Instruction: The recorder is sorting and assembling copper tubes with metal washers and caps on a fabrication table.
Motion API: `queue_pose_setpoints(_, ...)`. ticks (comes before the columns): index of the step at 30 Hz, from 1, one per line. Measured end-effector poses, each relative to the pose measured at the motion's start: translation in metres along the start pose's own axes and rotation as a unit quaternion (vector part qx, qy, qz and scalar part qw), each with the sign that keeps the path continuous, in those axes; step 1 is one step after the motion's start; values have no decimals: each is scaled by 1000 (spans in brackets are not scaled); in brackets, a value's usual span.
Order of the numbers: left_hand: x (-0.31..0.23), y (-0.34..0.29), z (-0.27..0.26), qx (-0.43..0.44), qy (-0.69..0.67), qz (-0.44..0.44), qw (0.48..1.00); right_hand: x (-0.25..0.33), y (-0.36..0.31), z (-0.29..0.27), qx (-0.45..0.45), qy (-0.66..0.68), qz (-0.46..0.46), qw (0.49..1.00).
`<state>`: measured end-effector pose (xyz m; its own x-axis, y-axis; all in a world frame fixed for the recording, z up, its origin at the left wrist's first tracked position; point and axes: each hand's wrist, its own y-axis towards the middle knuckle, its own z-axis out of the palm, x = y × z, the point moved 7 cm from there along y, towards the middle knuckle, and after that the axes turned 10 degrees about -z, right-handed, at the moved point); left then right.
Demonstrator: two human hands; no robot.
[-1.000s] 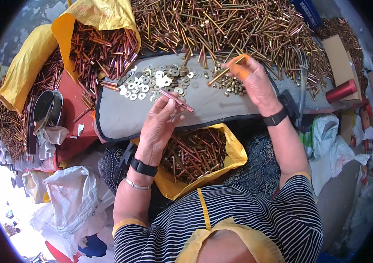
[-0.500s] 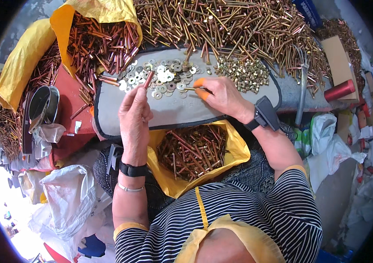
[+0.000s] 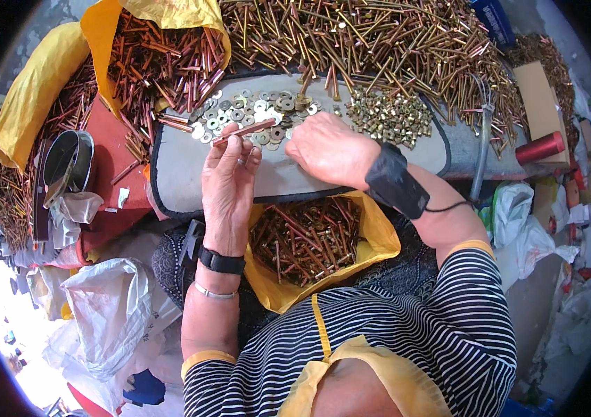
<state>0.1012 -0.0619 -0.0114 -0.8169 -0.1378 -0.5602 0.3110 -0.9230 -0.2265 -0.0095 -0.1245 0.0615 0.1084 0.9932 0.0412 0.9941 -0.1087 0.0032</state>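
Observation:
My left hand (image 3: 229,174) pinches a copper-coloured metal tube (image 3: 248,131) between thumb and fingers, tilted up to the right over the washers. Close to its right end is my right hand (image 3: 333,149), back turned up and fingers curled under; what they hold is hidden. Flat round washers (image 3: 222,115) lie scattered on the grey mat (image 3: 177,170) just beyond both hands. Small brassy nuts (image 3: 389,118) form a heap to the right of them. On my lap an open yellow bag (image 3: 379,243) contains reddish bolt-and-tube pieces (image 3: 302,243).
Long brassy bolts (image 3: 365,42) are piled behind the mat. Another yellow bag (image 3: 101,48) at the left back spills copper tubes (image 3: 163,62). A dark metal pan (image 3: 69,167) stands left, a red spool (image 3: 540,147) right. White plastic bags (image 3: 111,306) lie at the left.
The tube in my left hand has swung from near upright to nearly level. My right hand has turned over and moved slightly left; the thin bolt seen in it before is out of sight.

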Motion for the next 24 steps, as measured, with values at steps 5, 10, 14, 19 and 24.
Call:
queue_pose_setpoints(5, 14, -3, 9, -18, -32, -47, 998, -20, -20, 13, 40, 91, -14, 995)
queue_pose_setpoints(10, 26, 0, 7, 15, 25, -81, 996, -25, -56, 15, -180, 136, 102, 969)
queue_pose_setpoints(14, 32, -1, 19, 38, 52, -88, 994, -37, -86, 2, -295, 388, 176, 855)
queue_pose_setpoints(19, 42, -4, 30, 39, 99, -90, 990, -21, -89, -11, -289, 350, 135, 881)
queue_pose_setpoints(24, 58, -5, 40, 56, 127, -82, 987, -14, -98, -18, -388, 204, 86, 894)
